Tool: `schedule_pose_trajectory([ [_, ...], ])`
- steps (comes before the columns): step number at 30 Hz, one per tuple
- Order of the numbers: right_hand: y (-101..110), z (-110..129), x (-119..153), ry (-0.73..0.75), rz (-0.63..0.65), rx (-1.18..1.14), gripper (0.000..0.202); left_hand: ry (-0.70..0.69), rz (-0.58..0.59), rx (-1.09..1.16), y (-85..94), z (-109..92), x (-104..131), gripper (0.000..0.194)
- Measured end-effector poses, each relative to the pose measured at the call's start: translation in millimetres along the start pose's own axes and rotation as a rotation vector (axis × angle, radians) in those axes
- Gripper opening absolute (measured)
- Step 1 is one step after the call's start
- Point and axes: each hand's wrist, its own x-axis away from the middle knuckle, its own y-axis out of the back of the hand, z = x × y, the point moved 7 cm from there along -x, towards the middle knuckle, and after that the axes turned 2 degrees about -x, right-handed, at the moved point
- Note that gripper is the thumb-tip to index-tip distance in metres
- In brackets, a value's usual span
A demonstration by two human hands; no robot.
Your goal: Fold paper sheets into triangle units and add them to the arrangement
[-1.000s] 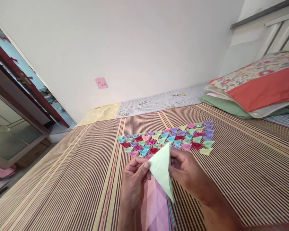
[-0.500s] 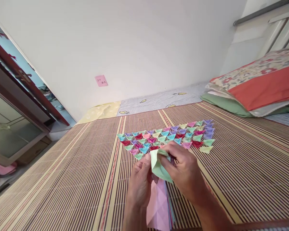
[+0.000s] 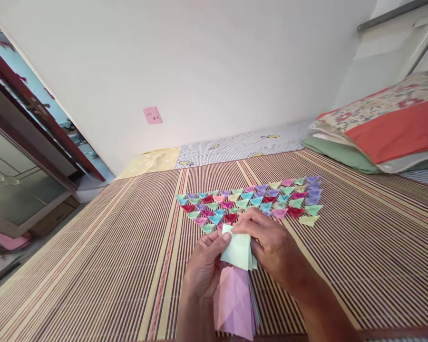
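A pale green sheet of folded paper (image 3: 237,251) is held up between my two hands, its layers showing at the lower right corner. My left hand (image 3: 204,261) pinches its left edge, thumb on the front face. My right hand (image 3: 271,242) grips its upper right side, fingers bent over the top edge. Below, a stack of creased paper (image 3: 233,301) lies on the mat, pink on top with other colours at its edge. Beyond my hands, several rows of small folded paper boats (image 3: 242,204) in many colours stand on the mat, partly hidden by my right hand.
The striped bamboo mat (image 3: 128,256) covers the bed up to a checked sheet (image 3: 231,145) along the wall. Folded bedding (image 3: 385,133) is piled at the right. A pink note (image 3: 152,115) is stuck on the wall. A doorway (image 3: 67,128) opens at the left.
The green paper was opened out like a pocket with my right fingers inside; now it is a flat, layered square facing me. My right fingers have moved onto its top edge.
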Motion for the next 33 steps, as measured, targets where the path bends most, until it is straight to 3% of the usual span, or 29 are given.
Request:
schedule_pose_trajectory([
  [4,5,0,-1,-0.057,-0.06,-0.092,0.027,-0.049,-0.02,-0.033,-2.4,-5,2,0.034],
  [8,14,-23,7,-0.376,-0.196,-0.241,0.021,-0.249,-0.152,-0.087,1.8,-19,8,0.032],
  [11,13,-33,12,-0.487,-0.2,-0.401,0.03,-0.366,-0.204,-0.135,3.2,-25,12,0.026],
  [15,3,-31,12,-0.507,-0.082,-0.49,0.025,-0.444,-0.194,-0.187,1.9,-29,14,0.02],
  [26,-1,-17,9,-0.435,-0.044,-0.538,0.021,-0.458,-0.215,-0.088,8.2,-32,17,0.021],
  [33,11,-6,7,-0.39,-0.188,-0.272,0.029,-0.467,-0.257,-0.328,-6.8,-33,28,0.018],
])
